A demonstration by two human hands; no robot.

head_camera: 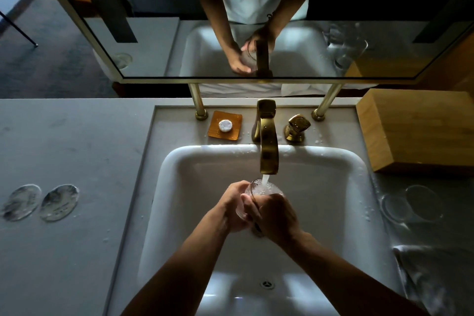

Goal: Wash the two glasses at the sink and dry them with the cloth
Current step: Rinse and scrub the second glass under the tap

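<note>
The left hand (pixel 234 204) and the right hand (pixel 275 215) both wrap their fingers round one glass (pixel 256 194), holding it over the middle of the sink (pixel 179 161) with its mouth under the running water of the single brass tap (pixel 268 151). A second glass (pixel 407 204) stands on the worktop (pixel 77 136) just past the sink's right edge. One cloth (pixel 431 272) lies at the worktop's near right corner. Two round clear discs (pixel 41 201) lie side by side near the left edge. One soap dish (pixel 225 126) with a white round piece sits behind the sink's back edge, left of the tap; one wooden box (pixel 415 131) fills the back right corner.
</note>
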